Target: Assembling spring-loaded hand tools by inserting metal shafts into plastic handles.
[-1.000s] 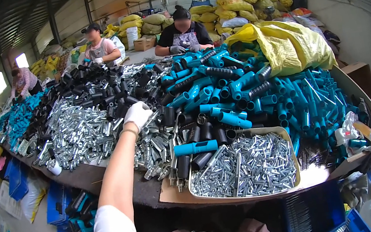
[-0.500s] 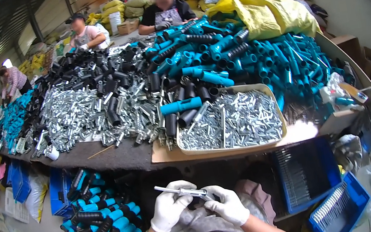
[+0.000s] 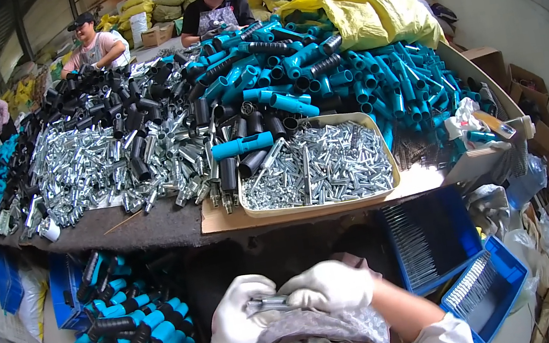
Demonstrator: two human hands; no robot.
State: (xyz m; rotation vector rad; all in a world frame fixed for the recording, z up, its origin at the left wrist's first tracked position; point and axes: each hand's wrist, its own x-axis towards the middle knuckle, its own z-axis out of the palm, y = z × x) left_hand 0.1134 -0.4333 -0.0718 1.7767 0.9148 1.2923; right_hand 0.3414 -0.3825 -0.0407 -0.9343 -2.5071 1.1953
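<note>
Both my hands wear white gloves and meet low in front of me, above a patterned apron. My left hand has its fingers wrapped round a silver metal tube part. Over the other end of that part my right hand is closed, palm down, and slightly blurred. Much of the part is hidden by the gloves. On the bench beyond lies a cream tray of small metal pins, split by a divider. A teal sleeve rests beside it.
Teal tubes, black sleeves and silver fittings are heaped on the bench. Teal-and-black handles pile up low on the left. Two blue bins of metal rods stand right. Co-workers sit across.
My right hand has rolled over the metal part, and the thin rod that stuck out at its left end no longer shows. The whole view has shifted, moving the bench leftward and up.
</note>
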